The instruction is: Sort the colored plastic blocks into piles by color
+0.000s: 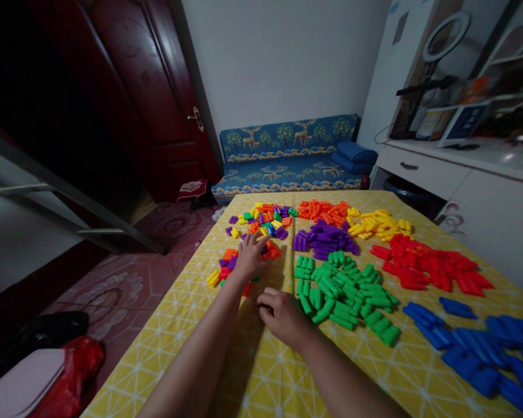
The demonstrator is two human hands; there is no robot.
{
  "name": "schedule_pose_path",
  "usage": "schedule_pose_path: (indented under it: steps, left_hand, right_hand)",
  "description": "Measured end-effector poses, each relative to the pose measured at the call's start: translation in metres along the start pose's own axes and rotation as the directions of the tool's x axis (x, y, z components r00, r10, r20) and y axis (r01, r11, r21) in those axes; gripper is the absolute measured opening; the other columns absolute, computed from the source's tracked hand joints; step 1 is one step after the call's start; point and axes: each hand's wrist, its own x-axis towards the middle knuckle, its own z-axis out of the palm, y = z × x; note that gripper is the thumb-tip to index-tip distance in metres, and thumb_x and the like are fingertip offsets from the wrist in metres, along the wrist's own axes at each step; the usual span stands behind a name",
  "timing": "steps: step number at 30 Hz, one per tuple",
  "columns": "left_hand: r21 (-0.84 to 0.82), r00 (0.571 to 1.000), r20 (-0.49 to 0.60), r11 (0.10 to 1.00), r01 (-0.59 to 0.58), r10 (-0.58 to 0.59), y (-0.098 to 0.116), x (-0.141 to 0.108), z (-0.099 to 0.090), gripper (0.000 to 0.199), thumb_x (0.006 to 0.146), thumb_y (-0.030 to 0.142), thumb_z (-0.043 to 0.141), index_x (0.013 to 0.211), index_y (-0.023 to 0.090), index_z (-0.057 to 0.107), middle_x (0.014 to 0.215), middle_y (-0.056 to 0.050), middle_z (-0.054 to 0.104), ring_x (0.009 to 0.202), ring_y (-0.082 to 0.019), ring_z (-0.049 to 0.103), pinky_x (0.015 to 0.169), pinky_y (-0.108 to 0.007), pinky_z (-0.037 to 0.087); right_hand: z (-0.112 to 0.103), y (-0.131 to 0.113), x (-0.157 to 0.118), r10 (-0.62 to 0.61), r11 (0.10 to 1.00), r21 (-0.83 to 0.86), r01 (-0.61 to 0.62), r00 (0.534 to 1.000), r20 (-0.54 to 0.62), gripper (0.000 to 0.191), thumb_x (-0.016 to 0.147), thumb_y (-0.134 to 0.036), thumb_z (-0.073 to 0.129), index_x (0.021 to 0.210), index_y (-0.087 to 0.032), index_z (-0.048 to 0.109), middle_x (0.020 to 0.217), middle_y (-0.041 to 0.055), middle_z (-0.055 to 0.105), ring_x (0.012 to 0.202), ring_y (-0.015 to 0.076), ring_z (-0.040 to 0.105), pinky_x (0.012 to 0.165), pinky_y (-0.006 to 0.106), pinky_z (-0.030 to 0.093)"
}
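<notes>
My left hand [251, 259] reaches over a loose cluster of mixed plastic building blocks [229, 255], its fingers stretched out and apart. Red and orange blocks lie right by its fingertips. Closer to me, my right hand [283, 313] rests low over the tabletop with curled fingers; whether anything sits inside them is hidden. Just right of that hand spreads a heap of green blocks [340, 290]. Farther off, beyond my left hand, is a mixed-colour pile [265, 219] of yellow, orange, purple, green and blue pieces.
Single-colour heaps cover the table's right side: purple [326, 239], orange [322, 211], yellow [379, 224], red [431, 262] and blue [475, 345]. A yellow patterned tablecloth [157, 354] covers the table. Behind stands a blue sofa [279, 165]; a white cabinet [492, 215] is at right.
</notes>
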Motion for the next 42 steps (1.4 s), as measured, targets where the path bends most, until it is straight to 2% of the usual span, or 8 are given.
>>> schedule_pose_path:
  steps: [5, 10, 14, 22, 27, 33, 37, 42]
  left_hand:
    - [0.13, 0.989, 0.147, 0.991, -0.026, 0.006, -0.006, 0.006, -0.002, 0.071, 0.071, 0.044, 0.074, 0.136, 0.025, 0.052, 0.135, -0.01, 0.057, 0.136, -0.039, 0.031, 0.109, -0.053, 0.033]
    - [0.193, 0.997, 0.076, 0.981, -0.014, -0.001, 0.012, 0.003, -0.001, 0.049, 0.07, 0.05, 0.073, 0.113, 0.029, 0.065, 0.121, -0.008, 0.064, 0.128, -0.04, 0.038, 0.107, -0.062, 0.028]
    - [0.217, 0.999, 0.035, 0.975, -0.041, 0.035, 0.02, 0.003, 0.008, 0.063, 0.074, 0.052, 0.069, 0.131, 0.03, 0.054, 0.129, -0.01, 0.06, 0.132, -0.039, 0.037, 0.11, -0.066, 0.015]
    - [0.226, 0.995, 0.007, 0.969, -0.099, 0.1, 0.023, -0.006, 0.015, 0.036, 0.081, 0.035, 0.065, 0.115, 0.022, 0.065, 0.098, -0.008, 0.069, 0.104, -0.026, 0.059, 0.112, -0.047, 0.027]
    - [0.154, 0.993, -0.094, 0.986, -0.057, 0.072, 0.021, -0.02, 0.005, 0.02, 0.088, 0.026, 0.054, 0.096, 0.02, 0.071, 0.088, -0.008, 0.071, 0.091, -0.023, 0.062, 0.094, -0.038, 0.042]
    - [-0.023, 0.973, -0.23, 1.0, 0.014, -0.019, 0.029, -0.027, -0.005, 0.024, 0.089, 0.023, 0.051, 0.104, 0.022, 0.07, 0.103, -0.008, 0.07, 0.095, -0.021, 0.063, 0.085, -0.032, 0.047]
    - [0.103, 0.999, -0.015, 0.994, -0.043, 0.045, 0.038, -0.024, 0.002, 0.049, 0.079, 0.031, 0.067, 0.127, 0.025, 0.06, 0.137, -0.012, 0.052, 0.124, -0.031, 0.049, 0.103, -0.043, 0.039]
    - [0.251, 0.994, 0.104, 0.966, -0.058, 0.032, 0.041, -0.03, 0.012, 0.032, 0.089, 0.031, 0.055, 0.119, 0.028, 0.066, 0.119, -0.012, 0.061, 0.117, -0.03, 0.049, 0.099, -0.044, 0.039]
  right_hand:
    - [-0.003, -0.002, -0.001, 0.018, 1.0, -0.014, -0.018, 1.0, 0.014, 0.022, 0.087, -0.017, 0.051, 0.091, -0.026, 0.071, 0.091, -0.0011, 0.068, 0.083, 0.0121, 0.064, 0.072, 0.021, 0.041]
    - [-0.003, -0.001, 0.0, 0.03, 0.998, -0.049, -0.03, 0.999, 0.016, 0.021, 0.084, -0.015, 0.051, 0.087, -0.025, 0.069, 0.088, -0.0015, 0.066, 0.078, 0.0115, 0.062, 0.066, 0.021, 0.039]
    - [-0.002, 0.0, 0.0, 0.029, 0.997, -0.07, -0.028, 0.999, 0.013, 0.021, 0.082, -0.012, 0.05, 0.083, -0.024, 0.067, 0.084, -0.0018, 0.064, 0.076, 0.0112, 0.061, 0.065, 0.021, 0.037]
    - [0.0, 0.003, 0.0, 0.01, 0.998, 0.062, -0.008, 0.999, -0.03, 0.022, 0.084, -0.011, 0.051, 0.087, -0.022, 0.07, 0.088, 0.0002, 0.066, 0.081, 0.0123, 0.062, 0.072, 0.02, 0.042]
    - [-0.001, 0.004, 0.003, -0.018, 0.975, 0.211, 0.07, 0.971, -0.239, 0.02, 0.088, -0.014, 0.049, 0.089, -0.02, 0.068, 0.087, 0.0032, 0.065, 0.083, 0.0143, 0.062, 0.076, 0.024, 0.047]
    - [-0.006, 0.007, 0.003, 0.109, 0.957, 0.283, 0.071, 0.812, -0.573, 0.023, 0.092, -0.018, 0.044, 0.108, -0.019, 0.061, 0.106, 0.0093, 0.062, 0.085, 0.0171, 0.062, 0.074, 0.03, 0.052]
    - [-0.006, 0.008, 0.002, 0.117, 0.959, 0.278, 0.061, 0.806, -0.58, 0.025, 0.092, -0.018, 0.045, 0.113, -0.019, 0.058, 0.111, 0.0104, 0.06, 0.076, 0.0143, 0.06, 0.07, 0.03, 0.053]
    - [-0.006, 0.007, 0.0, 0.135, 0.959, 0.281, 0.042, 0.803, -0.581, 0.026, 0.092, -0.019, 0.045, 0.112, -0.019, 0.06, 0.115, 0.0119, 0.06, 0.087, 0.0178, 0.062, 0.071, 0.031, 0.055]
